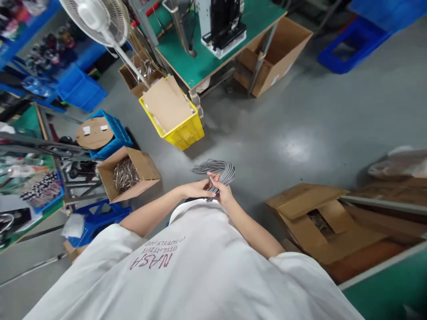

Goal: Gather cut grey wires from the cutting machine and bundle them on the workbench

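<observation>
A bundle of thin curved grey metal strips [218, 170] is held in front of my white T-shirt, fanned out away from me. My right hand [224, 191] is closed around the near end of the bundle. Fingers pinched, my left hand [196, 188] meets that same end from the left. Both forearms come up from the bottom of the view and meet at the bundle, over the grey floor.
An open cardboard box [129, 176] of shiny metal parts sits to the left, beside blue crates [113, 133]. A yellow crate [180, 129] with cardboard stands ahead, under a green-topped table [187, 62]. An open cardboard box [310, 218] lies at right. A white fan [96, 20] stands at upper left.
</observation>
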`<act>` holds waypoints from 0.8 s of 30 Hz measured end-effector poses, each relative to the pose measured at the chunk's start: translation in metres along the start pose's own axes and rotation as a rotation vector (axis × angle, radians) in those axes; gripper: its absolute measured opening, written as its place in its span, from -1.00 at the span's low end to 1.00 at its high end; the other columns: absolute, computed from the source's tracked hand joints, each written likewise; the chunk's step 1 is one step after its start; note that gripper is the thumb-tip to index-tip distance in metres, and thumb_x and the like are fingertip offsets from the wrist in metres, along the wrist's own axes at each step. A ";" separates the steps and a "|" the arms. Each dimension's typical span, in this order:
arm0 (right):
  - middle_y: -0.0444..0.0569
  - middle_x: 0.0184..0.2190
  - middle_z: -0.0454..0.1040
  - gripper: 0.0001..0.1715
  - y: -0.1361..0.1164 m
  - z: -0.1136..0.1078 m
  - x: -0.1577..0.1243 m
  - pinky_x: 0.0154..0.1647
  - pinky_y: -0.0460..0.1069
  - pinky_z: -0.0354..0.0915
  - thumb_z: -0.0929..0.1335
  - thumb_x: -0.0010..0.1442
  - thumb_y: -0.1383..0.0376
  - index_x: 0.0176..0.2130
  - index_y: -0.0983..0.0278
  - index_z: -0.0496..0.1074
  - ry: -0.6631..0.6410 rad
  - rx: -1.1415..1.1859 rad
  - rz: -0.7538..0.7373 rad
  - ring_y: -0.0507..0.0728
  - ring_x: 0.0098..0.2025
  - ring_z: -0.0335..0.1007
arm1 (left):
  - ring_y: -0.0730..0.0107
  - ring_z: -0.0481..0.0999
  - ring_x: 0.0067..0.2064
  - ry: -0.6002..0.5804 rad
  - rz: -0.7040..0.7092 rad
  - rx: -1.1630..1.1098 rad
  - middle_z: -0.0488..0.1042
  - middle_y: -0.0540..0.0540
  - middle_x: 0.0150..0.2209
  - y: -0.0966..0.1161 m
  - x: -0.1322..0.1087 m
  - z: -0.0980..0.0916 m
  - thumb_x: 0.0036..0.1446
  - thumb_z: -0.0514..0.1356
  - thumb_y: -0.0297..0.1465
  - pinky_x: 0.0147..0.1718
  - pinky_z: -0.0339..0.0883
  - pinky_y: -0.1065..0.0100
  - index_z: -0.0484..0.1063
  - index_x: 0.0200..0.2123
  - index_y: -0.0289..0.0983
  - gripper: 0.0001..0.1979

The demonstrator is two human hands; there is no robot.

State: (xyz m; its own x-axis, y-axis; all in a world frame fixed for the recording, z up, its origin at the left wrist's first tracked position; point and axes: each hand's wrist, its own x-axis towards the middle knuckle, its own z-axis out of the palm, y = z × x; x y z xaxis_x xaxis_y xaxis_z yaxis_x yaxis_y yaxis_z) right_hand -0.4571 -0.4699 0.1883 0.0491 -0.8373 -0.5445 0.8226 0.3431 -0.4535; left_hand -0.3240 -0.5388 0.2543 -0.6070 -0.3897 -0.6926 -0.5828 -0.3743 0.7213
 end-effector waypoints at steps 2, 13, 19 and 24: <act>-0.08 -0.07 0.58 -0.80 -0.015 -0.011 -0.006 0.07 0.04 0.32 0.43 -0.12 0.39 -0.45 0.19 0.34 -0.065 -0.062 -0.026 0.15 0.03 0.42 | 0.26 0.48 0.00 0.033 0.067 -0.003 0.49 -0.14 -0.05 0.009 0.014 0.025 -0.08 0.36 -0.27 -0.01 0.37 0.28 0.39 -0.02 -0.30 -0.47; -0.12 0.12 0.47 -0.72 -0.046 -0.014 -0.037 0.30 0.11 0.16 0.45 -0.06 0.23 -0.27 0.12 0.42 -0.192 -0.147 -0.091 0.14 0.21 0.33 | 0.26 0.52 -0.41 0.317 0.081 0.196 0.46 0.01 -0.47 0.051 -0.001 0.081 -0.19 0.26 -0.46 -0.40 0.35 0.35 0.40 -0.08 -0.25 -0.52; -0.17 0.30 0.30 -0.41 0.016 0.036 -0.059 0.20 0.15 0.29 0.32 0.11 -0.07 0.12 -0.03 0.33 -0.218 -0.123 0.062 0.15 0.27 0.27 | 0.13 0.53 -0.44 0.463 -0.009 0.263 0.35 0.02 -0.65 0.031 -0.061 0.048 -0.30 0.30 -0.50 -0.39 0.34 0.30 0.47 -0.36 -0.23 -0.71; -0.20 -0.01 0.56 -0.84 0.098 0.095 -0.077 0.14 0.03 0.36 0.40 0.01 0.21 -0.31 0.11 0.42 -0.037 0.029 0.177 0.09 0.14 0.41 | 0.12 0.59 -0.29 0.452 -0.016 0.191 0.59 -0.06 -0.37 -0.023 -0.160 0.019 -0.20 0.38 -0.37 -0.28 0.40 0.32 0.54 -0.12 -0.19 -0.54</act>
State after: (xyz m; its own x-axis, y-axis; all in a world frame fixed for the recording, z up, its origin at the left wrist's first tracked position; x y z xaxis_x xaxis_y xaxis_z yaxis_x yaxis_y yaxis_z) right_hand -0.3266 -0.4121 0.2533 0.2151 -0.7803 -0.5872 0.8152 0.4746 -0.3321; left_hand -0.2241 -0.4516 0.3487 -0.3268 -0.7270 -0.6038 -0.7044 -0.2387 0.6685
